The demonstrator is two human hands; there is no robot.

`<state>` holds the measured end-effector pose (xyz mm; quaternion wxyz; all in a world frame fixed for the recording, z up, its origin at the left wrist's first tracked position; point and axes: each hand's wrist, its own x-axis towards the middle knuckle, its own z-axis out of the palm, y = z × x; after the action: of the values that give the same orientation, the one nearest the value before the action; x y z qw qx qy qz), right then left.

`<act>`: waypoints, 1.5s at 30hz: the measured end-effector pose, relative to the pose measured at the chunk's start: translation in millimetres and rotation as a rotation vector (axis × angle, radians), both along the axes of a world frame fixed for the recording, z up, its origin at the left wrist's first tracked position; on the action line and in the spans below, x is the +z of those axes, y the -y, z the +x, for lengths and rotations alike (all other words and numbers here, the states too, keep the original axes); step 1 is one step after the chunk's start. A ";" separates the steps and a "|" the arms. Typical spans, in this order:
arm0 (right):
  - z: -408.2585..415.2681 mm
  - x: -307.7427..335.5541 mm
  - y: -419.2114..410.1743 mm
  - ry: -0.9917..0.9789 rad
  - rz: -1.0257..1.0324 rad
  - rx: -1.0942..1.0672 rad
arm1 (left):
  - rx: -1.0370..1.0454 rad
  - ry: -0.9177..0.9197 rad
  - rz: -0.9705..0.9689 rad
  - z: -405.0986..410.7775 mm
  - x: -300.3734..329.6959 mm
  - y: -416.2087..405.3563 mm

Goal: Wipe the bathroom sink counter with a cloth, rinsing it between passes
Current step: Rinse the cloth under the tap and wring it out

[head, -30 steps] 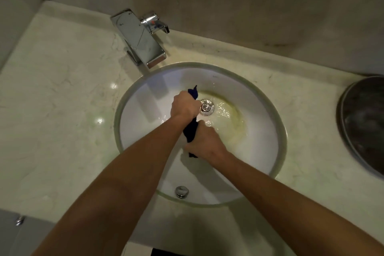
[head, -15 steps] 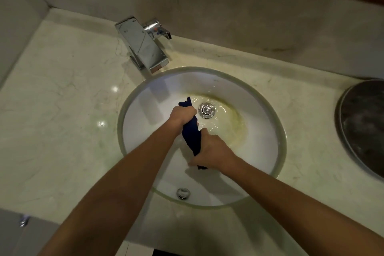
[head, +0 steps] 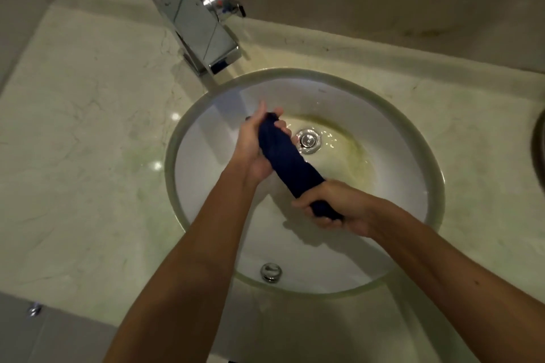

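Wringing is underway: left hand [head: 256,147] and right hand [head: 339,206] are gripping the twisted cloth [head: 287,160] over the sink [head: 383,115]; wiping the counter [head: 88,127] likely remains.

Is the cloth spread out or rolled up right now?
Rolled up: the dark blue cloth is a tight twisted rope over the sink, left hand and right hand gripping its ends.

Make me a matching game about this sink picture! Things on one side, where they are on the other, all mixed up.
Things:
1. dark blue rolled cloth
2. shiny square chrome tap
3. round metal drain
4. small round overflow cap

Places:
A. bottom of the white round basin
B. on the pale marble counter, behind the basin
C. gripped by the left hand and the right hand
D. basin's near wall

Pairs: 1-C, 2-B, 3-A, 4-D
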<state>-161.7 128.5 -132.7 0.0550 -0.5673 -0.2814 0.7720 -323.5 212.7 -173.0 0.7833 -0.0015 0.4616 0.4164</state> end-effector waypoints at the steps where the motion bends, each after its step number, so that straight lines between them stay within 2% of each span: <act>1: -1.0 -1.7 1.7 0.001 0.001 -0.022 | 0.005 0.009 -0.031 -0.4 2.1 -2.2; 4: -6.6 -3.7 7.1 0.085 0.047 -0.039 | -0.029 -0.168 -0.100 5.6 -2.1 -8.3; 7: -9.7 -7.2 9.7 0.250 0.235 0.056 | -0.084 -0.341 -0.127 15.1 -8.1 -9.6; 10: -10.7 -14.8 11.4 0.321 0.407 0.128 | -0.193 -0.464 -0.123 17.1 -10.8 -9.0; 12: -11.1 -16.0 11.7 0.335 0.429 0.122 | -0.232 -0.467 -0.138 17.4 -10.7 -10.0; 15: -10.5 -7.0 8.8 0.250 0.313 0.057 | -0.213 -0.322 -0.175 14.5 -6.0 -10.4; 18: 2.0 2.9 4.7 0.015 0.128 -0.061 | -0.229 -0.117 -0.100 2.3 8.2 -3.1; 22: 32.7 3.6 -0.1 -0.546 -0.211 -0.252 | -0.214 0.203 0.198 -18.8 30.8 19.8; 23: 38.3 1.9 -0.3 -0.693 -0.287 -0.263 | -0.225 0.212 0.273 -21.0 33.7 26.8; 26: 43.9 -5.4 3.2 -0.997 -0.461 -0.266 | -0.217 0.040 0.459 -21.6 36.2 42.3; 29: 35.1 -4.3 10.4 -1.223 -0.540 -0.237 | -0.180 -0.019 0.468 -14.0 41.5 49.3; 31: 26.9 -0.3 16.1 -1.323 -0.536 -0.194 | -0.100 0.011 0.464 -7.1 44.6 53.0; 33: 19.8 2.0 22.7 -1.381 -0.546 -0.175 | -0.050 0.192 0.496 2.2 53.9 55.0; 36: 13.6 7.0 32.2 -1.406 -0.471 -0.143 | -0.068 0.486 0.598 10.4 61.9 57.0; 39: 10.0 21.1 38.1 -1.378 -0.386 -0.120 | -0.087 0.575 0.608 12.0 73.1 54.0; 40: 9.6 26.2 39.5 -1.331 -0.353 -0.125 | -0.094 0.545 0.609 11.4 80.3 51.6; 42: 11.4 39.9 39.2 -1.142 -0.284 -0.153 | -0.117 0.304 0.530 9.1 95.2 42.7; 45: 8.8 63.3 23.0 -0.598 -0.154 -0.181 | -0.181 -0.210 0.308 7.5 93.8 24.6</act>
<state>-153.0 105.5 -69.4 0.1603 -0.3406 -0.1419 0.9155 -316.0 188.1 -79.2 0.7560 0.2031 0.4700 0.4079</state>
